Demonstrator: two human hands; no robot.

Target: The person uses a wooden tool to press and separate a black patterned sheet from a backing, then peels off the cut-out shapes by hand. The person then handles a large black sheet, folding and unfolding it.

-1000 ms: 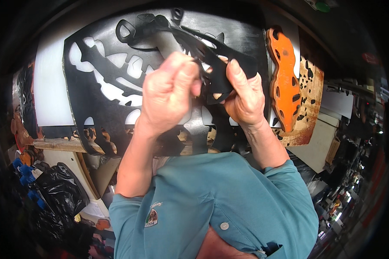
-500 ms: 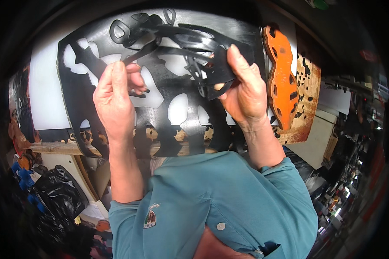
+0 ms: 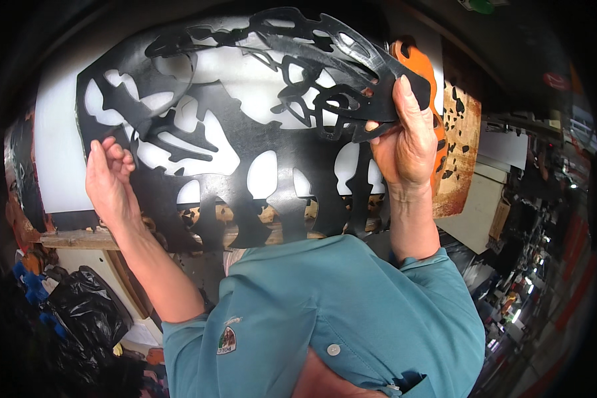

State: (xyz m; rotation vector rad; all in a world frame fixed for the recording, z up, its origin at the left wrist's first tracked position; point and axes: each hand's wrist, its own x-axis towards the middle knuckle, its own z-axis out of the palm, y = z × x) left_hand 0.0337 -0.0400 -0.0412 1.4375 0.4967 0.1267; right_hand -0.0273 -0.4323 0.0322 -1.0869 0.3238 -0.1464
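Note:
A thin black leather offcut (image 3: 391, 106), full of cut-out holes, is stretched in an arc between my hands. My right hand (image 3: 410, 142) grips its wide, bunched end, thumb on top and fingers underneath. At the far left, my left hand (image 3: 111, 182) is closed in a pinch at what looks like the narrow end of the same offcut; dark material behind makes the exact grip hard to see. Beneath both hands lies a large black leather sheet (image 3: 252, 142) with many shaped openings, its near edge cut into ragged strips.
The sheet rests over a white board (image 3: 56, 152) on the work table. At the right, an orange panel (image 3: 414, 63) with holes is partly hidden by my right hand and the offcut. Beyond it stands a worn wooden board (image 3: 467, 159) with black scraps. A black plastic bag (image 3: 86, 298) sits lower left.
My left hand has moved left and toward me, and my right hand slightly right. The bunched offcut has spread open between them and now covers part of the orange panel.

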